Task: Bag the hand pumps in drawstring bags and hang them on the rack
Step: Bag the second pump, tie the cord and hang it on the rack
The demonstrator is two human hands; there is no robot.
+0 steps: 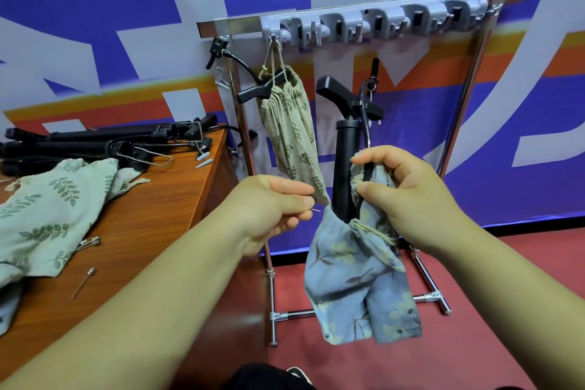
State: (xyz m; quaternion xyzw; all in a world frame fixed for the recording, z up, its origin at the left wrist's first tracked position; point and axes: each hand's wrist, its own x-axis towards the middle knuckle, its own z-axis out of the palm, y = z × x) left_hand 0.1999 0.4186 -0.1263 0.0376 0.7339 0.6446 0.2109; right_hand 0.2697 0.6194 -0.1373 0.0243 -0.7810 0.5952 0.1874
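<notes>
Bagging now: the hand pump (345,149) stands upright in mid-air in front of the rack, its lower barrel down inside the blue bag (357,282), its black T-handle and upper barrel above the opening.
Blue bag: hangs limp below the pump, mouth bunched up around the barrel, drawstring loose at the rim.
Right hand (411,196): fingers and thumb curled, pinching the gathered mouth of the blue bag together with the pump's thin black hose.
Left hand (272,209): thumb and forefinger pressed together on a thin pale sliver (316,209), just beside the bag's mouth; what it is, I cannot tell.
Green bag (291,123): hanging by its cord from the leftmost hook, a black pump handle poking out of the top.
Rack (373,22): chrome frame with a grey hook strip across the top.
Table (152,215): off to the left, with spare pumps (104,139), leaf-print bags (47,218) and a loose needle (83,282).
</notes>
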